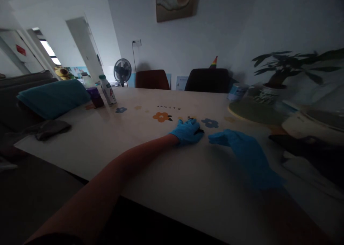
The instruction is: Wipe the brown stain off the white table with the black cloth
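Note:
Both my hands wear blue gloves and rest on a pale table (150, 155) printed with flowers and the word FLOWER. My left hand (187, 132) lies knuckles up near an orange flower print (161, 116), its fingers curled over a small dark thing (200, 131) that I cannot make out. My right hand (243, 150) lies just to the right of it, fingers stretched out towards the left hand, with nothing in them. A blue flower print (210, 122) sits between and beyond the two hands.
Two bottles (108, 90) and a dark purple cup (95, 96) stand at the far left, by a teal cushion (53, 96) and a grey cloth (49, 128). A green mat (252, 112), potted plant (271, 89), bowl (317, 125) and dark object (306, 148) fill the right. Two chairs (206, 80) and a fan (122, 71) stand beyond.

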Motion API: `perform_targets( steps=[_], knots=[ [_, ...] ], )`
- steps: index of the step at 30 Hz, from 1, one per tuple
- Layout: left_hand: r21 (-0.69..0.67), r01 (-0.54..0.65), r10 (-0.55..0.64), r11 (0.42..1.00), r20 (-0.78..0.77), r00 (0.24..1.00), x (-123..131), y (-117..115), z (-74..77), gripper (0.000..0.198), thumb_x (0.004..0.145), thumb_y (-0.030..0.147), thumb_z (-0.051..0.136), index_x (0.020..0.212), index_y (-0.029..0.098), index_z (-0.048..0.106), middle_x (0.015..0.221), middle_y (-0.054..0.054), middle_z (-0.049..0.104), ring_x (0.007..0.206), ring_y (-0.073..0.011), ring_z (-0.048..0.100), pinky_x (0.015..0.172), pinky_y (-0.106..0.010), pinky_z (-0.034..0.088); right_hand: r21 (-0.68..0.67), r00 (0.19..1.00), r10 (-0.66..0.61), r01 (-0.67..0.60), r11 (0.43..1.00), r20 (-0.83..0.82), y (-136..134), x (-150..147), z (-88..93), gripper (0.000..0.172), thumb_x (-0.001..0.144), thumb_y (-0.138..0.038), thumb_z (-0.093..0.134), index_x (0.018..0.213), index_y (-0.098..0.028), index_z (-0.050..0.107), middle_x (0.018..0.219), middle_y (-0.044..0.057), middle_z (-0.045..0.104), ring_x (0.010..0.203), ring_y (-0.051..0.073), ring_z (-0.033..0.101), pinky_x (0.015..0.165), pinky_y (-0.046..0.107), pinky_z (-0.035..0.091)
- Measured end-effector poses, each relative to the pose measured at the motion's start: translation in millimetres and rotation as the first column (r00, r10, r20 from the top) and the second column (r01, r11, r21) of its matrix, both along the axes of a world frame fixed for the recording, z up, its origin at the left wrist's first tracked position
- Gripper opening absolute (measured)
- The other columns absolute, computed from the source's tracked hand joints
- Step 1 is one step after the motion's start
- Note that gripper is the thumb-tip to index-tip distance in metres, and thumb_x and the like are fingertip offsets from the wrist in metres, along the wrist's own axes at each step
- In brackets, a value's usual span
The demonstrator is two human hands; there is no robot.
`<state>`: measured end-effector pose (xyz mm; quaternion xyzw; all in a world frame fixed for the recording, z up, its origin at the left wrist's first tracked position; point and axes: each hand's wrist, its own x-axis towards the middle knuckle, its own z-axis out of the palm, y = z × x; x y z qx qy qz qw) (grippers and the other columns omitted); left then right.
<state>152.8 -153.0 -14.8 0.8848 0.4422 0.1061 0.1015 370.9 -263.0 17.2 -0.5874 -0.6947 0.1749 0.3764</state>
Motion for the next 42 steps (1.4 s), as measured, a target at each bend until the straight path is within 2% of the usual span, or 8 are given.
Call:
perform_targets(
  steps=[2, 7, 14, 21, 29, 33, 38, 42],
  knots=[
    [-0.003, 0.007, -0.007, 1.0, 0.0, 1.0, -0.1, -0.6, -0.6, 0.033, 0.121, 0.047, 0.048, 0.136, 0.023, 0.066, 0.173, -0.019, 0.06, 0.161, -0.039, 0.057, 0.14, -0.071, 0.034, -0.002, 1.0, 0.002, -0.002, 1.0, -0.006, -0.6, -0.3, 0.1, 0.045, 0.103, -0.041, 0.048, 0.098, -0.03, 0.091, 0.119, 0.009, 0.093, 0.116, 0.033, 0.089, 0.127, 0.06, 0.064],
    [-0.004, 0.018, -0.018, 1.0, 0.005, 1.0, -2.3, -2.7, -1.7, 0.034, 0.121, 0.046, 0.049, 0.139, 0.022, 0.066, 0.176, -0.02, 0.057, 0.166, -0.0406, 0.053, 0.141, -0.072, 0.032, 0.072, 0.994, 0.033, -0.041, 0.997, 0.101, -3.2, 2.2, -3.1, 0.039, 0.098, -0.035, 0.054, 0.107, -0.031, 0.092, 0.128, 0.007, 0.092, 0.126, 0.035, 0.087, 0.14, 0.063, 0.051],
    [0.031, 0.107, -0.107, 0.994, 0.001, 0.994, -12.6, -17.1, -0.1, 0.029, 0.12, 0.044, 0.05, 0.13, 0.022, 0.066, 0.158, -0.018, 0.064, 0.152, -0.0377, 0.061, 0.132, -0.058, 0.044, 0.074, 0.985, 0.029, -0.042, 0.996, 0.172, -0.6, 7.7, -7.4, 0.043, 0.095, -0.039, 0.054, 0.112, -0.028, 0.092, 0.13, 0.011, 0.092, 0.144, 0.042, 0.079, 0.136, 0.07, 0.054],
    [0.052, 0.188, -0.19, 0.981, 0.036, 0.981, -22.7, -31.8, -0.9, 0.03, 0.12, 0.045, 0.05, 0.124, 0.021, 0.067, 0.149, -0.018, 0.065, 0.135, -0.0366, 0.067, 0.122, -0.055, 0.049, 0.036, 0.994, 0.033, -0.037, 0.999, 0.106, 1.1, -0.2, -1.4, 0.048, 0.094, -0.044, 0.049, 0.108, -0.025, 0.09, 0.128, 0.013, 0.091, 0.123, 0.038, 0.087, 0.125, 0.065, 0.064],
    [0.046, 0.197, -0.199, 0.979, 0.063, 0.978, -22.7, -29.2, -1.2, 0.027, 0.119, 0.044, 0.052, 0.121, 0.021, 0.066, 0.144, -0.017, 0.067, 0.129, -0.035, 0.068, 0.119, -0.055, 0.05, 0.098, 0.986, 0.048, -0.064, 0.993, 0.16, 3.0, 2.4, -6.3, 0.05, 0.094, -0.047, 0.046, 0.108, -0.025, 0.089, 0.125, 0.013, 0.092, 0.12, 0.04, 0.088, 0.122, 0.071, 0.065],
    [0.046, 0.202, -0.204, 0.978, 0.044, 0.978, -23.3, -29.3, 0.1, 0.028, 0.119, 0.045, 0.05, 0.119, 0.021, 0.064, 0.144, -0.016, 0.066, 0.126, -0.0329, 0.068, 0.119, -0.052, 0.05, 0.105, 0.976, 0.068, -0.092, 0.99, 0.209, 1.5, 4.3, -6.5, 0.051, 0.097, -0.048, 0.049, 0.115, -0.022, 0.09, 0.13, 0.015, 0.091, 0.124, 0.041, 0.087, 0.122, 0.068, 0.067],
    [0.046, 0.2, -0.202, 0.979, 0.034, 0.979, -22.4, -28.2, 0.0, 0.029, 0.119, 0.046, 0.049, 0.119, 0.021, 0.064, 0.141, -0.016, 0.066, 0.124, -0.0327, 0.068, 0.118, -0.052, 0.049, 0.125, 0.97, 0.077, -0.108, 0.986, 0.229, 1.6, 4.6, -4.9, 0.046, 0.098, -0.047, 0.052, 0.11, -0.025, 0.09, 0.125, 0.013, 0.092, 0.12, 0.039, 0.088, 0.118, 0.063, 0.07],
    [0.046, 0.182, -0.183, 0.982, 0.024, 0.983, -20.8, -27.2, 0.1, 0.029, 0.119, 0.046, 0.049, 0.119, 0.021, 0.064, 0.143, -0.015, 0.066, 0.126, -0.033, 0.068, 0.118, -0.052, 0.048, 0.117, 0.969, 0.066, -0.096, 0.988, 0.237, -0.1, 1.3, -3.4, 0.048, 0.099, -0.046, 0.05, 0.115, -0.023, 0.089, 0.13, 0.015, 0.091, 0.125, 0.04, 0.087, 0.121, 0.065, 0.068]
  ],
)
